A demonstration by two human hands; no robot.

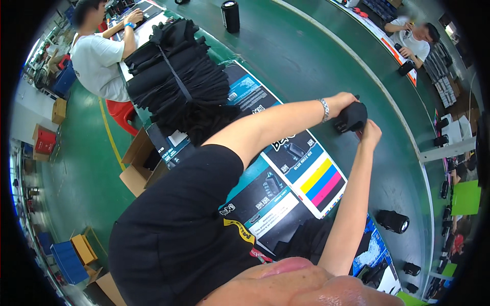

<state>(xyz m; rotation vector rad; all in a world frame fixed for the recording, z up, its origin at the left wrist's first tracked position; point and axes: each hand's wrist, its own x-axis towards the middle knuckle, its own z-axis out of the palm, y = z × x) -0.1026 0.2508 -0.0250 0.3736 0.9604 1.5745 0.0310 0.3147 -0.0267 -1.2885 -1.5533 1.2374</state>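
While green tabletop [301, 61] stretches from printed sheets [322, 184] to pale rim [408, 127], both hands [371, 134] are closed round a black object [353, 117]

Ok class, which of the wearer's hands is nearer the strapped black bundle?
Left. The left hand holds a black object, to the right of the strapped black bundle; the right hand, at that object's lower right, is farther.

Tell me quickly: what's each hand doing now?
Left hand: closed, holding a rounded black fabric-like item.
Right hand: closed, holding the same item's edge.
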